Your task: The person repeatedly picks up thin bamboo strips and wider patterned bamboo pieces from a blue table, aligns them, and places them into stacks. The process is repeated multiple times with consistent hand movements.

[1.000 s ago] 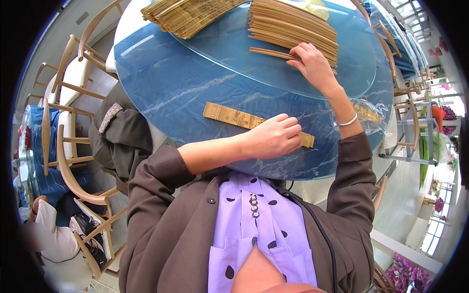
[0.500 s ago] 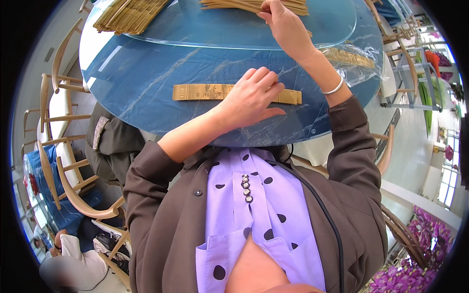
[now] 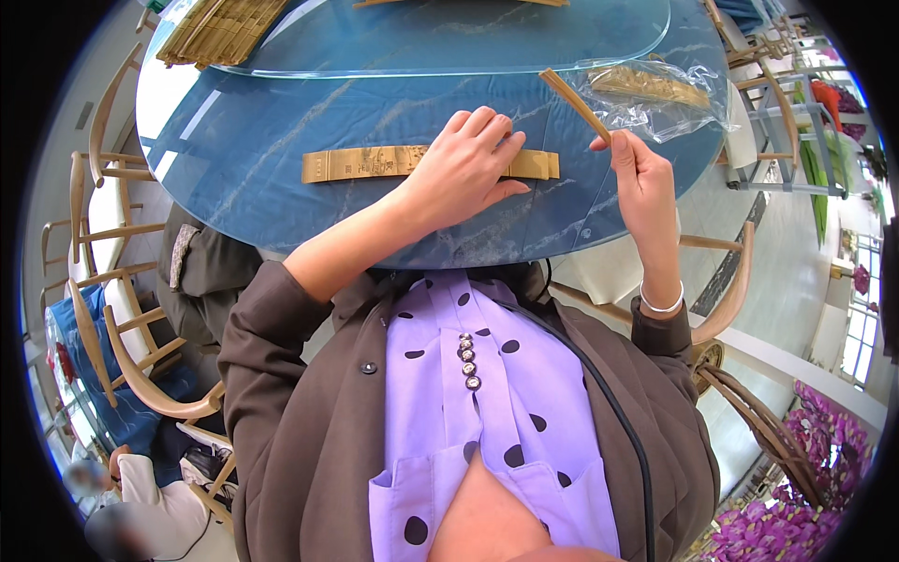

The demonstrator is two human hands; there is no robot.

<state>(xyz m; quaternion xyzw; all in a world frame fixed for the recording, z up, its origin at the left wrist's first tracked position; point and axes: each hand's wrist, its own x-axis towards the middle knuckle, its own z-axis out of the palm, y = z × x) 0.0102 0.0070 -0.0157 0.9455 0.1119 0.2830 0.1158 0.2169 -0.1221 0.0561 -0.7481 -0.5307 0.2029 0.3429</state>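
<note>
A flat stack of gold printed paper sleeves [image 3: 365, 162] lies crosswise on the blue marbled table [image 3: 253, 122] in front of me. My left hand [image 3: 465, 161] reaches over its right part, fingers bent and close together, pressing down on the sleeves; the fingertips are partly hidden. Off to the right, my right hand [image 3: 644, 187] is raised above the table edge. Its thumb and fingers pinch the lower end of thin wooden chopsticks [image 3: 575, 105], which slant up to the left. They are apart from the sleeves.
A clear plastic bag [image 3: 655, 98] with gold sleeves inside lies at the right of the table. On the glass turntable [image 3: 421, 42] are a bundle of gold strips [image 3: 215, 33] at far left and more chopsticks [image 3: 524, 3], cut off by the top edge. Wooden chairs [image 3: 154, 375] stand around.
My right hand has come back from the chopstick pile toward me, bringing chopsticks with it. My left hand stays over the sleeves. The view has shifted slightly.
</note>
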